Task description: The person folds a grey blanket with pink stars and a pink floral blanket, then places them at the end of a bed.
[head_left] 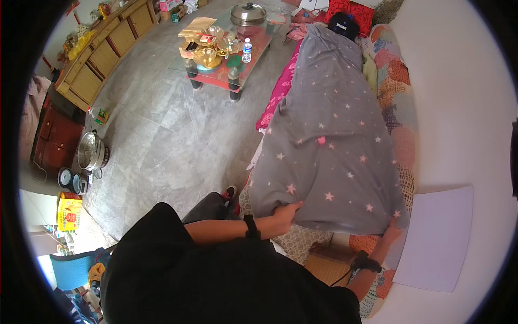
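Observation:
A grey blanket (334, 124) printed with pale and pink stars lies stretched along a sofa or bed. My left hand (286, 217) is closed on its near edge, toward the left corner. Close to the wall, my right hand (393, 232) grips the near right corner. Between my hands the edge hangs fairly straight, with soft folds running away from it. A small bright pink patch (321, 141) shows on the blanket's middle. A black cap (343, 26) sits at the far end, beside a red patterned cushion (358, 16).
A patchwork cover (396, 92) runs along the white wall on the right. Below the blanket's edge is a cardboard box (327, 267). A glass-topped table (253, 65) carries a lidded pot (249, 15), a bottle (246, 51) and gold-coloured bowls. Steel pans (90, 151) stand at far left.

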